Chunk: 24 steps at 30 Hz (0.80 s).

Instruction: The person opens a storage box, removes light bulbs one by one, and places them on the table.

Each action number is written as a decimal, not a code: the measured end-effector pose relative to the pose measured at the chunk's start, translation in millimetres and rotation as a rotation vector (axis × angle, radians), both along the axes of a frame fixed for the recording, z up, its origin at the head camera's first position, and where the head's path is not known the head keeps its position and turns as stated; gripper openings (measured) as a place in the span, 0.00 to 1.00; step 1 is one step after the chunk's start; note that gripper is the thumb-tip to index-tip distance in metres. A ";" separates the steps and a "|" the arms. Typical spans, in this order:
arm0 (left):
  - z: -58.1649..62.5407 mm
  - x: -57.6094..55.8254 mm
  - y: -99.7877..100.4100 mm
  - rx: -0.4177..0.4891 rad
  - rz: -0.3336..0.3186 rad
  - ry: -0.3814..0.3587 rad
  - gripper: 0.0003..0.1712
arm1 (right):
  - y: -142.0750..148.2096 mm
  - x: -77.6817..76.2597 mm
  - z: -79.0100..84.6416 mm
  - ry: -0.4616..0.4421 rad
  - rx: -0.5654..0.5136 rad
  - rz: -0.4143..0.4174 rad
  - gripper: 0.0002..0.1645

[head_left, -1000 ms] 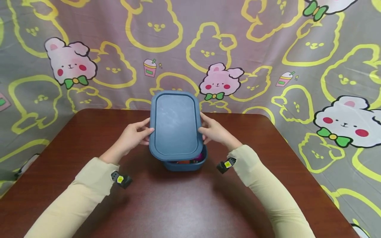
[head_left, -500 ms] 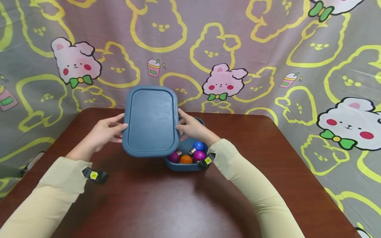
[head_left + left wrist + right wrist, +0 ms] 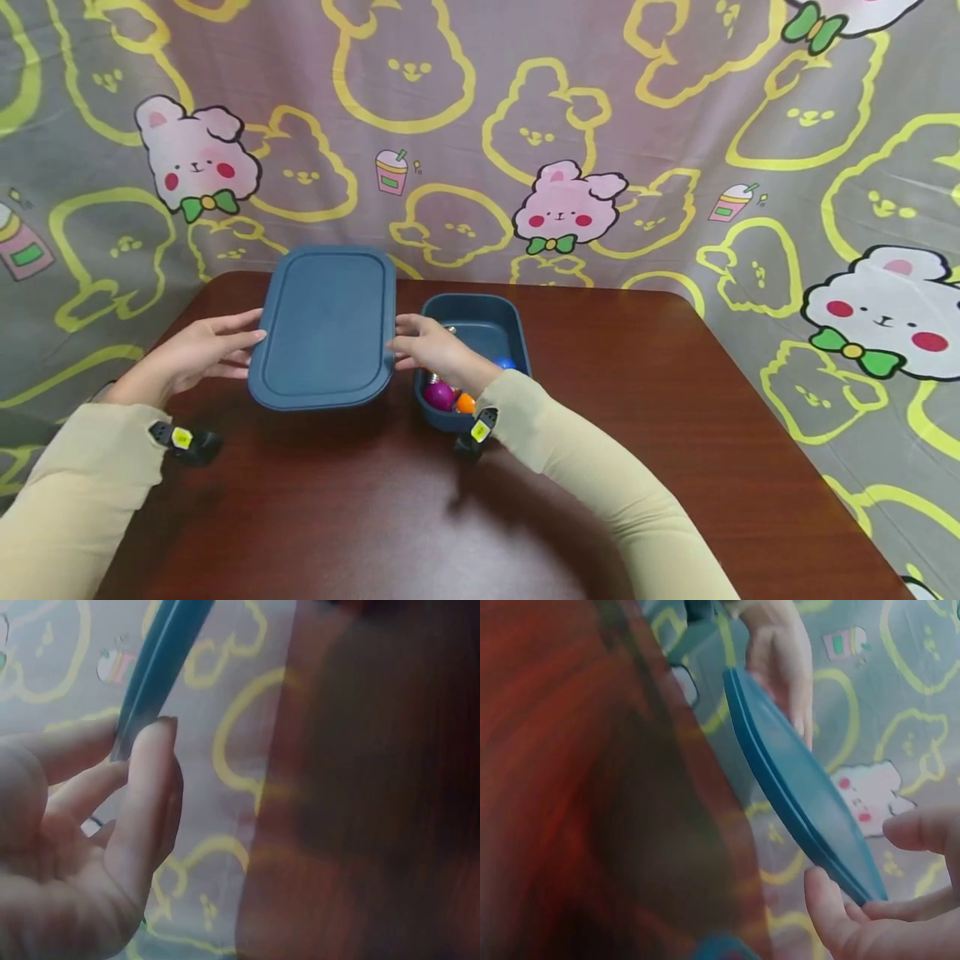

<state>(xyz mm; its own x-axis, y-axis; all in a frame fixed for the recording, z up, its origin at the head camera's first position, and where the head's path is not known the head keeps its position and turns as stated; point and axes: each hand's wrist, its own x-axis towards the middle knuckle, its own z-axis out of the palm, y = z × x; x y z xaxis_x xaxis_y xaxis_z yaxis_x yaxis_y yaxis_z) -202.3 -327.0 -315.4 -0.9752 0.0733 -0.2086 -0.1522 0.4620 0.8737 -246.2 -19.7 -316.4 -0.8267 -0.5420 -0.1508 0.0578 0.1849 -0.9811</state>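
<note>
A blue-grey rectangular lid (image 3: 326, 327) is held up, tilted, over the left part of the table. My left hand (image 3: 201, 354) pinches its left edge between thumb and fingers, as the left wrist view also shows. At the opposite edge my right hand (image 3: 438, 346) grips the lid; the right wrist view has fingers on both faces of it. Right of the lid stands a matching open box (image 3: 517, 321), partly hidden by my right hand and wrist. Inside are small coloured bulbs with metal screw bases: a purple bulb (image 3: 439, 396), an orange bulb (image 3: 466, 404) and a blue bulb (image 3: 505, 363).
A dark reddish-brown table (image 3: 637, 417) carries the box. Behind it and on both sides hangs a grey curtain (image 3: 450, 142) printed with rabbits and drinks. A small black camera (image 3: 480, 429) is strapped to each sleeve.
Both hands have carried the lid leftward off the box, then lowered it somewhat and tipped it flatter. The box and its bulbs have come into view.
</note>
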 end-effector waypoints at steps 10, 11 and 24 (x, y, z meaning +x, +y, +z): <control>-23.3 -1.6 -24.4 0.039 -0.039 -0.141 0.44 | -24.5 20.9 -23.1 -0.106 -0.103 0.001 0.33; -26.4 -2.3 -25.6 0.037 -0.045 -0.148 0.44 | -26.5 22.6 -26.4 -0.122 -0.116 -0.002 0.33; -52.1 -11.6 -27.0 -0.076 -0.116 -0.229 0.39 | -49.7 36.0 -63.2 -0.137 -0.062 -0.157 0.35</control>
<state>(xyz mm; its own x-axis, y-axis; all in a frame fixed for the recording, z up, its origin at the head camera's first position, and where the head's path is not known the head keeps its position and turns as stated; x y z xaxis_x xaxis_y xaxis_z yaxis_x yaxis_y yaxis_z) -213.9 -354.1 -367.5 -0.8880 0.1576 -0.4320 -0.2839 0.5511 0.7846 -210.1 -69.4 -379.6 -0.8758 -0.4203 -0.2375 0.2142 0.1027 -0.9714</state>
